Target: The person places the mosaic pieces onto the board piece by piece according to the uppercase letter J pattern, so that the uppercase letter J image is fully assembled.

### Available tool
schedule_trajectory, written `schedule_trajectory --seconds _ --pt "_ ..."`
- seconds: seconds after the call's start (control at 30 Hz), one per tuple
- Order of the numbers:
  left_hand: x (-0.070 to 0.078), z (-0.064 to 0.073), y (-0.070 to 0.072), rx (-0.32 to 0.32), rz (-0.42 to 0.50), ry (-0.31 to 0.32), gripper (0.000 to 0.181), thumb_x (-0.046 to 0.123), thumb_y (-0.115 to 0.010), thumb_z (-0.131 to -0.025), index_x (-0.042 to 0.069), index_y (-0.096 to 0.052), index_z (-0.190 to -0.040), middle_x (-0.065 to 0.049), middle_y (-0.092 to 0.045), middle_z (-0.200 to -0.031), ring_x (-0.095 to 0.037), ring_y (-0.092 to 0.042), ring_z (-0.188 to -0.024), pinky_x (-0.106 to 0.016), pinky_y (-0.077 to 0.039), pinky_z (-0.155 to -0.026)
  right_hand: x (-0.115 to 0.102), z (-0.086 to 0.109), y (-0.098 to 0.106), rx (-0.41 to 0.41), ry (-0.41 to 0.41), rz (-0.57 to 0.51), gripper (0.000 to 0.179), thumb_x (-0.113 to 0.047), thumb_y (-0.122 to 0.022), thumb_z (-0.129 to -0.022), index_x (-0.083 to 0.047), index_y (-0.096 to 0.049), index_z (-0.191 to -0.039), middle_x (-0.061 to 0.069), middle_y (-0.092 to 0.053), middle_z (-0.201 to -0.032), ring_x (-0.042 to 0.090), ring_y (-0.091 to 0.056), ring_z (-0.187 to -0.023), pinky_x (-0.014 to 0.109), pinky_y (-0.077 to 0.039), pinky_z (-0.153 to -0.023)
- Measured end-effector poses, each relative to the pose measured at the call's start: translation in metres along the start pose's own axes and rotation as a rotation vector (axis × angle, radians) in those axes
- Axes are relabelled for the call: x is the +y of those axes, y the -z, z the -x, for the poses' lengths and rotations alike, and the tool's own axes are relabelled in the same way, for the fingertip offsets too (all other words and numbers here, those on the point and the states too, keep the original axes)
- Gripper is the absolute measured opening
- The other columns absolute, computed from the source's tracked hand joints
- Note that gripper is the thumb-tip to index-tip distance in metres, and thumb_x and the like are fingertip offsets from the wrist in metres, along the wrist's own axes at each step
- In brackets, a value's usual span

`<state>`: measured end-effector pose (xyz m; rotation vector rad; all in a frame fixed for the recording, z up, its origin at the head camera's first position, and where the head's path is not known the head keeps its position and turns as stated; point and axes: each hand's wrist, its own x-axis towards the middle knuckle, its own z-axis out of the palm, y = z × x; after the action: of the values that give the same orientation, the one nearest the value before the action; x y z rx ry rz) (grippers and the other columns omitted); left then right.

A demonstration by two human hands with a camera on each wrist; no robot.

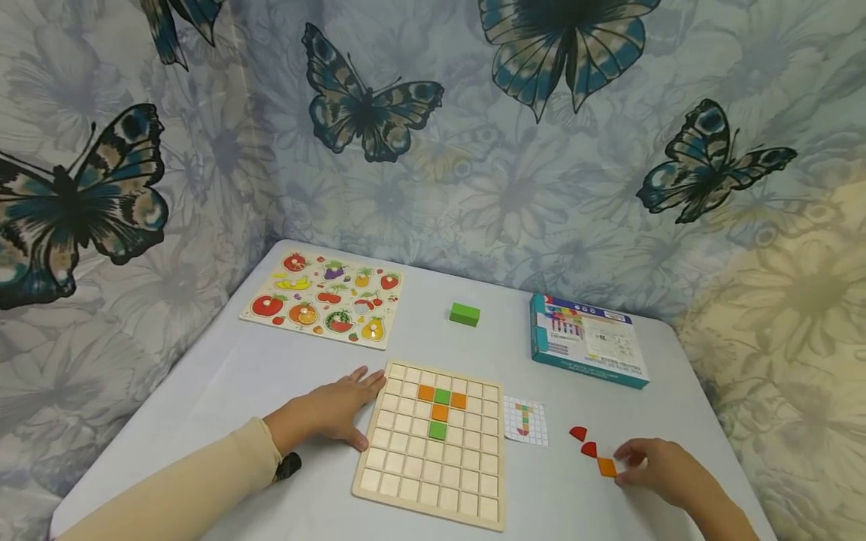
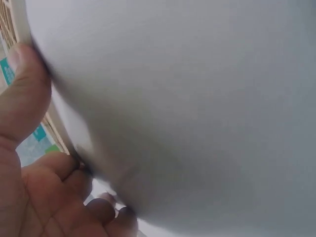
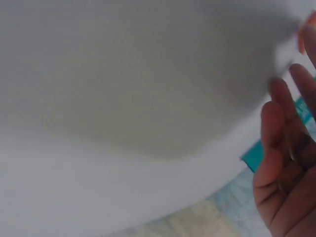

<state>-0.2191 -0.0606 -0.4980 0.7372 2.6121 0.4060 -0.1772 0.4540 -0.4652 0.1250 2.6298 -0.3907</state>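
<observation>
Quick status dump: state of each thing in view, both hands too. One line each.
Left hand: open, against the grid board's left edge
Right hand: fingertips at the loose orange tile, grip unclear
Grid board: flat, partly filled, five tiles in
Loose orange tile: off the board
Red pieces: two, loose
Card: flat, pattern up
Green block: off the board
Fruit board: flat, picture side up
Box: lying flat

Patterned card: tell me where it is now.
In the head view, the patterned card lies right of centre, between the wooden grid board and the red pieces.
</observation>
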Motion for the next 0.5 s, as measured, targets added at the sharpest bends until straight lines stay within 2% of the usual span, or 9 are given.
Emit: schedule_trajectory --seconds 0.13,0.3,0.5 --pt "0.000 0.001 0.002 -0.006 -0.009 0.007 0.115 0.048 -0.086 -0.064 0.006 -0.029 -0.154 -0.003 -0.020 -0.161 -0.031 -0.012 -0.147 -0.049 -0.025 -0.113 0.011 0.000 -0.012 0.051 0.036 -0.039 0.034 -0.030 -0.084 -0.075 -0.011 -0.073 -0.102 -0.003 -0.059 -0.084 0.017 -0.051 -0.076 0.035 -0.049 -0.068" --pt "0.000 0.000 0.002 -0.009 0.005 -0.003 0.114 0.048 -0.086 -0.064 0.007 -0.029 -0.154 -0.003 -0.020 -0.161 -0.031 -0.012 -0.147 -0.050 -0.026 -0.113 0.013 0.003 -0.018 0.102 0.053 -0.019 0.028 -0.029 -0.084 -0.076 -0.013 -0.074 -0.097 -0.003 -0.058 -0.081 0.017 -0.051 -0.075 0.034 -0.048 -0.067" --pt "-0.003 0.000 0.001 0.000 -0.006 -0.002 0.115 0.049 -0.085 -0.064 0.007 -0.029 -0.154 -0.003 -0.020 -0.161 -0.030 -0.013 -0.147 -0.050 -0.028 -0.112 0.000 0.009 -0.018 0.127 0.069 -0.022 0.025 -0.031 -0.083 -0.077 -0.014 -0.072 -0.091 -0.004 -0.056 -0.076 0.016 -0.049 -0.069 0.028 -0.045 -0.059"
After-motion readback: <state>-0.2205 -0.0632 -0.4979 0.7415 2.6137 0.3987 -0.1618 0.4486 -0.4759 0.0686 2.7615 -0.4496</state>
